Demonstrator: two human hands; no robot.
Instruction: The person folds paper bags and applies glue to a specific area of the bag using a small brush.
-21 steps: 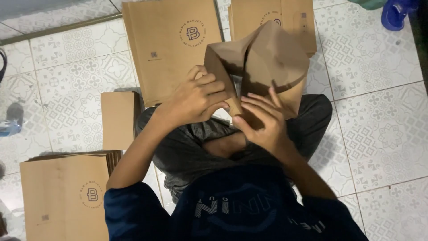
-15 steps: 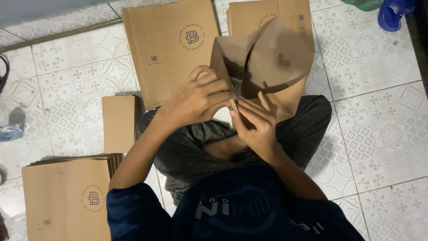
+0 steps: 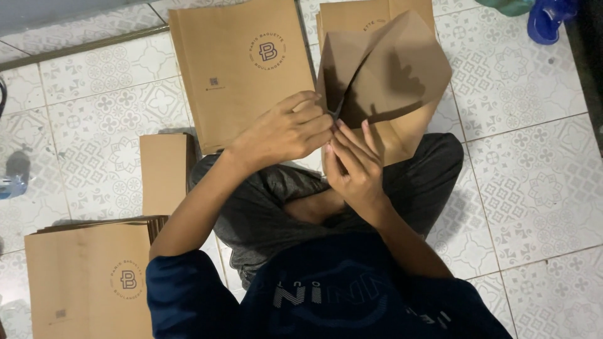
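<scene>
I sit cross-legged on a tiled floor and hold a brown paper bag above my lap, its end partly folded into angled flaps. My left hand pinches the bag's left fold with closed fingers. My right hand grips the same fold from below, fingertips touching the left hand's. The lower part of the bag is hidden behind my hands.
A flat brown bag with a round logo lies on the floor ahead, another behind the held one. A stack of flat bags sits at my lower left, a narrow brown sheet beside my knee. Blue sandals lie at the top right.
Both hands have shifted slightly up and right with the bag, and its folded flaps have opened wider into a sharper angular shape.
</scene>
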